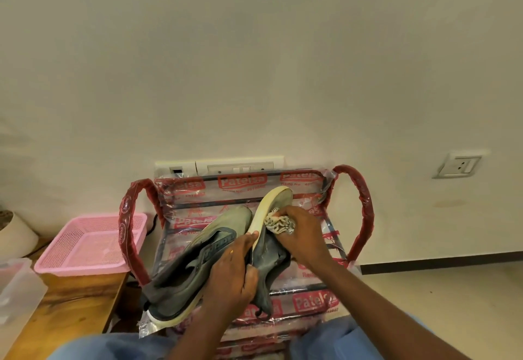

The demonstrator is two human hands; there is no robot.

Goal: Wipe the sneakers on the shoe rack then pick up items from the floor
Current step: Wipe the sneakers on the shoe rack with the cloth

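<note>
Two knees in blue trousers (pixel 107 348) sit at the bottom edge, with both forearms reaching forward over them. Just beyond, the left hand (pixel 232 272) grips the raised sneaker (pixel 268 260) at its heel end. Its fingers curl round the grey upper, and one fingertip stretches up to touch the cream sole edge. That sneaker is tipped on its side above the shoe rack (pixel 314 300), toe pointing away. The right hand (pixel 300 232) has its fingers bunched tight round a patterned cloth (pixel 280 224), pressing it against the upper near the toe. A second sneaker (pixel 192 260) lies flat on the rack's top tier, touching the raised one — both grey with pale soles. The rack is wrapped in clear plastic with red print and has red looped handles. To the left, a clear container (pixel 14 289) and a pink basket (pixel 90 243) stand on a wooden table (pixel 73 303). Farther back, on the cream wall (pixel 254 62), are a switch panel (pixel 235 165) and a wall socket (pixel 458 165).
</note>
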